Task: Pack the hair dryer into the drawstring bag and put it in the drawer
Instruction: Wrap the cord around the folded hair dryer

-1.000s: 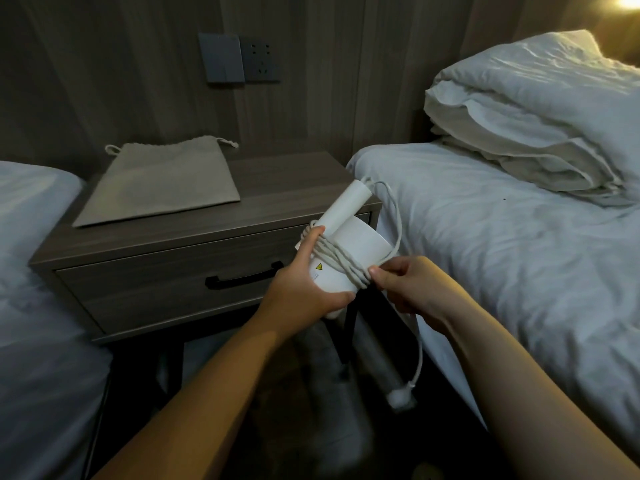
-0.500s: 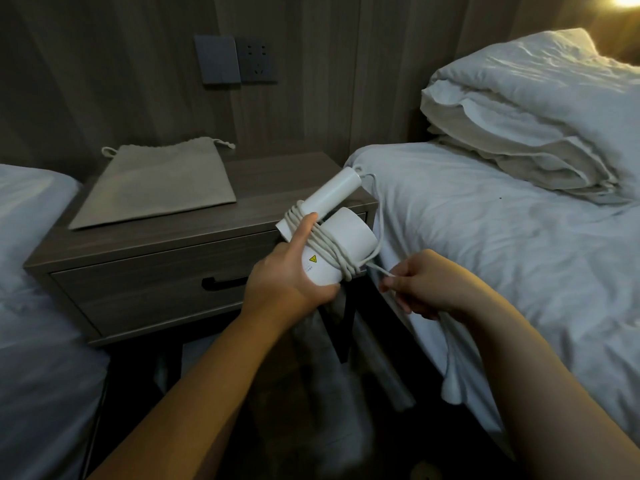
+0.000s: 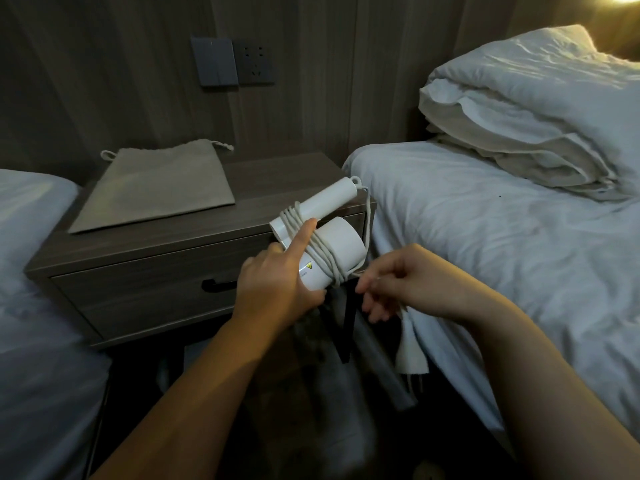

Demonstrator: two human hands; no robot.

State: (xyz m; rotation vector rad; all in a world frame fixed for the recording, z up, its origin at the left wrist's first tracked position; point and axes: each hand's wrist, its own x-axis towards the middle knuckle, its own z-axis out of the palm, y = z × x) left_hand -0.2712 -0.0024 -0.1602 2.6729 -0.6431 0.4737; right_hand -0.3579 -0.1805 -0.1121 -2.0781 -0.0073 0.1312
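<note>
Right hand drawn nearer, pinching cord, left hand gripping hair dryer

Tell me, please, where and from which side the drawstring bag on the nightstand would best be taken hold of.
Probably at its gathered mouth, the far edge near the wall. The drawstring bag lies flat and empty on the nightstand, with cord loops sticking out at both far corners. Reaching over from above and pinching that hem would also start opening it for the hair dryer.

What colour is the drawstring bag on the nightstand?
The drawstring bag is plain beige-grey, seen in the head view.
</note>
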